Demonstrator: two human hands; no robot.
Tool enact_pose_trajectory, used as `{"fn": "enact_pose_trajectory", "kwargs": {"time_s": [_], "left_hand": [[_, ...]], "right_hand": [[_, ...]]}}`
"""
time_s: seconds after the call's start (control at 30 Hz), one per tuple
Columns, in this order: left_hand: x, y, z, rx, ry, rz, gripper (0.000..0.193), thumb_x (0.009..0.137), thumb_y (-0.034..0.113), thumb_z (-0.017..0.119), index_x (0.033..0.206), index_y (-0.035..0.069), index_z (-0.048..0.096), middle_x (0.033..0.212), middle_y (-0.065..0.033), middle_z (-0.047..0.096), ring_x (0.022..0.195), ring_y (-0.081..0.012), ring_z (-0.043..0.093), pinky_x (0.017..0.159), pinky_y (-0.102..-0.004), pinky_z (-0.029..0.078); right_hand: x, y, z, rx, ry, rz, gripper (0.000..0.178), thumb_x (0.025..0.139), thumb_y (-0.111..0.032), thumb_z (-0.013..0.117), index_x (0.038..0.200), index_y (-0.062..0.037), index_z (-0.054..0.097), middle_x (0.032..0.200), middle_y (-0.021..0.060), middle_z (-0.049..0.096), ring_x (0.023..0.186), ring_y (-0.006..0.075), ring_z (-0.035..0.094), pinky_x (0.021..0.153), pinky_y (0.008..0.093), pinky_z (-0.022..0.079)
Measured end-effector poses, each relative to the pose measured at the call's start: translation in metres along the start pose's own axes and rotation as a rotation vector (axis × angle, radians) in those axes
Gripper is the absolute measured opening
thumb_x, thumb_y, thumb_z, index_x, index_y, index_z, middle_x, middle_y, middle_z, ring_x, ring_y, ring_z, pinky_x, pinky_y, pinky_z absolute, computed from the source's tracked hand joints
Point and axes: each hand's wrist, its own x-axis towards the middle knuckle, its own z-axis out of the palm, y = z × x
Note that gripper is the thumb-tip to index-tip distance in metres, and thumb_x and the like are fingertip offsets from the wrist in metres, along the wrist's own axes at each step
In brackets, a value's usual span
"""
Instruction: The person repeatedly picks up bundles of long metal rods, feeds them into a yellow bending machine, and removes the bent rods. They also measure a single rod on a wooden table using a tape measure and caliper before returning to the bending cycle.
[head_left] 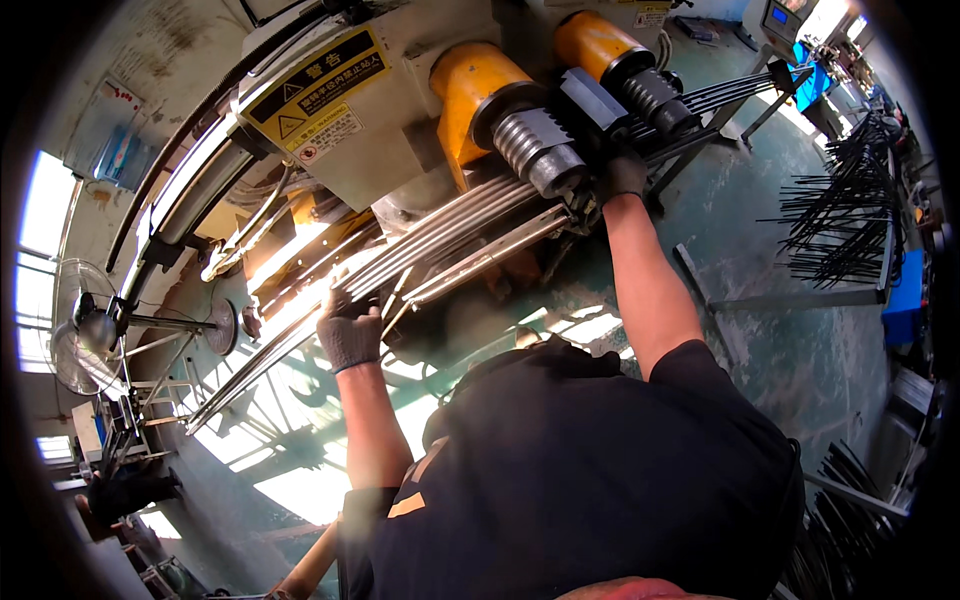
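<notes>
A bundle of long metal rods (440, 228) runs slantwise from the lower left up to the bending machine (410, 110). My left hand (350, 335), in a dark glove, has its fingers closed around the near side of the rods. Further right, my right hand (624, 178), gloved too, reaches in beside a grooved steel roller (535, 145) on an orange housing (485, 80). Its fingers are lost in shadow there, so what it touches is hidden. A second grooved roller (655, 98) sits just beyond, with more rods passing below it.
A flat metal bar (490, 258) lies below the rods. On the left stands a fan (85, 335). Bundles of dark bent rods (840, 205) hang on a rack at right, near a metal rail (790, 300). Another person (130, 495) is far off at lower left.
</notes>
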Motion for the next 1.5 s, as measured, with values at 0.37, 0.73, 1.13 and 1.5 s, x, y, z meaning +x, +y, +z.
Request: {"fn": "enact_pose_trajectory", "kwargs": {"time_s": [0.37, 0.73, 1.13, 1.5], "left_hand": [[0.039, 0.014, -0.127, -0.736, 0.549, -0.191, 0.034, 0.108, 0.015, 0.051, 0.133, -0.006, 0.06, 0.132, -0.0193, 0.067, 0.12, -0.0308, 0.066, 0.11, -0.0478, 0.053], [0.009, -0.024, -0.038, -0.11, 0.323, 0.073, 0.028, 0.106, 0.014, 0.057, 0.126, -0.005, 0.064, 0.125, -0.0174, 0.07, 0.117, -0.0289, 0.067, 0.105, -0.0432, 0.055], [-0.012, 0.012, 0.002, -0.257, 0.12, -0.078, 0.038, 0.108, 0.024, 0.056, 0.136, -0.002, 0.056, 0.133, -0.0181, 0.062, 0.126, -0.029, 0.059, 0.109, -0.0404, 0.05], [-0.021, 0.023, -0.201, -1.046, 0.336, -0.153, 0.074, 0.099, 0.049, 0.065, 0.149, 0.002, 0.039, 0.15, -0.0226, 0.044, 0.145, -0.0442, 0.038, 0.122, -0.0654, 0.025]], "right_hand": [[-0.046, -0.048, -0.001, -0.769, -0.006, -0.287, 0.045, 0.097, -0.046, 0.065, 0.117, -0.0059, 0.071, 0.105, 0.0164, 0.075, 0.1, 0.0318, 0.072, 0.085, 0.044, 0.054], [-0.066, -0.011, -0.02, 0.403, -0.058, -0.013, 0.036, 0.098, -0.024, 0.069, 0.123, 0.0016, 0.071, 0.121, 0.0089, 0.07, 0.107, 0.0189, 0.066, 0.088, 0.0338, 0.055], [-0.077, 0.032, -0.041, 0.122, 0.034, -0.06, 0.041, 0.102, -0.021, 0.064, 0.134, 0.0042, 0.064, 0.129, 0.0125, 0.069, 0.114, 0.0206, 0.067, 0.097, 0.033, 0.053], [-0.171, 0.113, -0.05, 0.251, 0.037, 0.416, 0.024, 0.098, -0.017, 0.065, 0.075, -0.0072, 0.063, 0.069, -0.0016, 0.057, 0.055, 0.0076, 0.043, 0.05, 0.0274, 0.036]]}}
